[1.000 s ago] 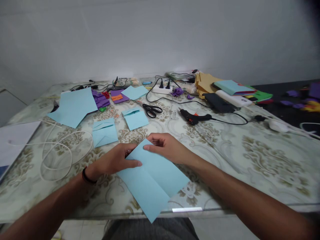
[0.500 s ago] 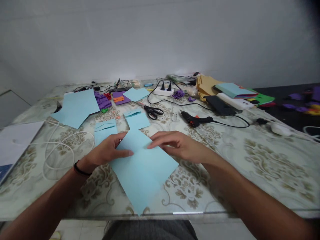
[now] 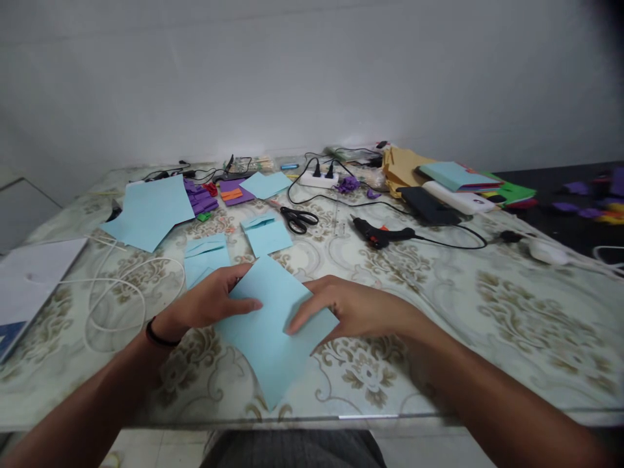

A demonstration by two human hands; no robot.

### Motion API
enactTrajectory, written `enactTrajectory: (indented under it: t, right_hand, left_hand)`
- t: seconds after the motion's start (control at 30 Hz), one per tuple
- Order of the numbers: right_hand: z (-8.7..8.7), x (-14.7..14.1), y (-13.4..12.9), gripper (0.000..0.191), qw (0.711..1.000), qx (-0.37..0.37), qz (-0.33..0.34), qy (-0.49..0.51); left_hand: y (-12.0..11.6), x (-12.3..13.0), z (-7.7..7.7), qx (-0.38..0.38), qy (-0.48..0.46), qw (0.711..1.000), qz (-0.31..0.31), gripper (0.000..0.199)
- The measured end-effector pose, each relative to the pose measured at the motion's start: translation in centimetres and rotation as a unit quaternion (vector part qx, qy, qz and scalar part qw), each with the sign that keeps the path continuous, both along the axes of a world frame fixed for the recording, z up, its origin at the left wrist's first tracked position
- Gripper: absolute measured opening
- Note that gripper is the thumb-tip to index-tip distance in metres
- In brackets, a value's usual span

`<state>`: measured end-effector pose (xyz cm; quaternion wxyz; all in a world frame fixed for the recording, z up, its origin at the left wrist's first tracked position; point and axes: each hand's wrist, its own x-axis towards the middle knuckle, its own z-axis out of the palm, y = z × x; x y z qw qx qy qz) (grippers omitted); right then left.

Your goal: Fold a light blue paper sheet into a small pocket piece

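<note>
A light blue sheet of paper [image 3: 273,338] is held up over the front of the table, one corner pointing toward me. My left hand [image 3: 219,298] pinches its left edge, thumb on top and fingers underneath. On the right side, my right hand [image 3: 346,305] grips the sheet with the thumb on its face and the other fingers behind it, hidden. The sheet bends slightly between the hands. Just beyond lie two folded light blue paper pieces, one at the left [image 3: 207,253] and one in the middle [image 3: 267,235]. Black-handled scissors [image 3: 299,220] rest behind them.
A black glue gun [image 3: 383,232] with its cord lies right of centre. A cut blue sheet [image 3: 156,208] and purple paper strips [image 3: 199,197] are at the left. A power strip [image 3: 319,179] sits at the back. White cable [image 3: 141,292] loops at left; stacked coloured paper [image 3: 458,175] stands right.
My right hand has moved down along the right edge and now clasps the sheet, thumb over its face. The sheet has bent a little. My left hand stays nearly in place.
</note>
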<state>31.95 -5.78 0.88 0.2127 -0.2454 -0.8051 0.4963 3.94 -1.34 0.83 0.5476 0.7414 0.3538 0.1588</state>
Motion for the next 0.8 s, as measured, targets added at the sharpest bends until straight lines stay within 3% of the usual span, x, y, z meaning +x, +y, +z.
enactTrajectory:
  t: [0.2,0.37,0.57,0.8]
  right_hand:
    - [0.0,-0.6,0.0,0.026,0.995,-0.024,-0.094,0.027]
    - [-0.4,-1.7,-0.4,0.031,0.974,-0.064,-0.218,0.026]
    - [-0.7,-2.3,-0.9,0.035,0.963,-0.08,-0.257,-0.01]
    - [-0.2,-2.7,-1.3,0.035,0.958,-0.013,-0.28,-0.059]
  left_hand:
    - [-1.1,0.7,0.2,0.053,0.003,0.998,0.026,0.036]
    - [-1.7,1.3,0.4,0.106,0.032,0.993,0.033,0.026]
    - [-1.6,1.3,-0.2,-0.017,0.027,0.999,0.015,0.036]
    - [-2.1,1.4,0.4,-0.041,0.065,0.997,0.024,0.038]
